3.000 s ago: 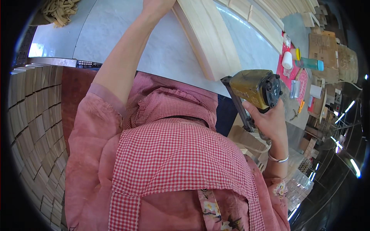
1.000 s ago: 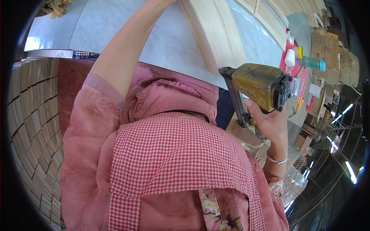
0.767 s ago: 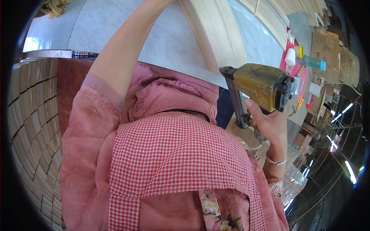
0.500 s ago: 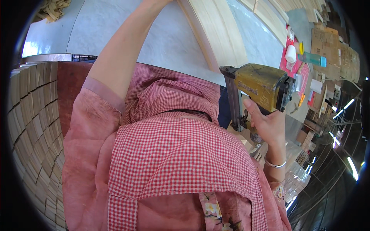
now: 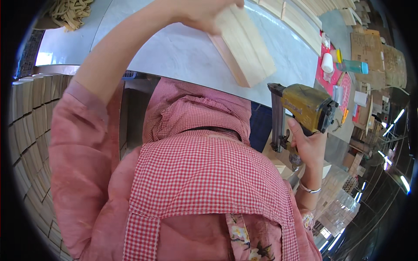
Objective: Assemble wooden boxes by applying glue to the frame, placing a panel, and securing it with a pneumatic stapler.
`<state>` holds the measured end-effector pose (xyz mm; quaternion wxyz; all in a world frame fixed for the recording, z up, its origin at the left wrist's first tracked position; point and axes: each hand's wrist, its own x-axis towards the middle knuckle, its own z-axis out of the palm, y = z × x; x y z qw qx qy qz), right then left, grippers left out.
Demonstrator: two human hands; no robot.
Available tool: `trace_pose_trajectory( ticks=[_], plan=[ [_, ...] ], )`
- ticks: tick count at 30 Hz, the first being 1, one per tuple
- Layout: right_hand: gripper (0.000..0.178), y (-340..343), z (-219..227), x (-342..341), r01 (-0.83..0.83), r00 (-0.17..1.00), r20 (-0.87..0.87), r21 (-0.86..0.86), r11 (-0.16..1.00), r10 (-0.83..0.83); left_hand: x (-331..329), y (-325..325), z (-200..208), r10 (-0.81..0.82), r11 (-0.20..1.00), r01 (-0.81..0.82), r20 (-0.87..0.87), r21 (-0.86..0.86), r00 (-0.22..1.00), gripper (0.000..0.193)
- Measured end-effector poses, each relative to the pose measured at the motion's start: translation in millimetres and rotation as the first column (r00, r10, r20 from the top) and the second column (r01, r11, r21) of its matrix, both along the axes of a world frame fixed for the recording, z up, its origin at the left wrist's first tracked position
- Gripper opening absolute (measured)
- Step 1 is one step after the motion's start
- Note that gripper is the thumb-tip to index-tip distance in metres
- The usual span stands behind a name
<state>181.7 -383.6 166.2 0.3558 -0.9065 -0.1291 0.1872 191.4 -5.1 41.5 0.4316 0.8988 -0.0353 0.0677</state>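
My left hand reaches across the table and is closed round the far end of a pale wooden piece. This piece looks box-like, with a broad top face and a narrower side, and its near end lies close to the table's front edge. Some of the left fingers are blurred or hidden behind the wood. In my right hand is a yellow and black nail gun, gripped by its handle. The gun's nose sits just right of the wood's near end, apart from it.
Long pale boards lie at the table's far right. Beyond the gun are a white bottle and a teal bottle by a red sheet. Stacked wood blocks rise on the left. A tan bundle of strips sits far left.
My left hand has come nearer into view, drawing the wooden piece with it so that its far end shows. The nail gun in my right hand has shifted slightly right and down.
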Motion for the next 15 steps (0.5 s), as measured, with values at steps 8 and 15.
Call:
trace_pose_trajectory(
  ticks=[8,15],
  plan=[
    [0.025,-9,1,10,-0.152,0.987,0.071,0.127,0.98,0.144,-20,-13,32,-0.128,0.634,0.18,-0.128,0.752,0.983,0.061],
    [0.021,1,17,30,0.021,1.0,0.021,0.0,1.0,-0.021,-34,-126,14,0.349,0.747,-0.419,0.232,0.516,0.908,0.066]
  ],
)
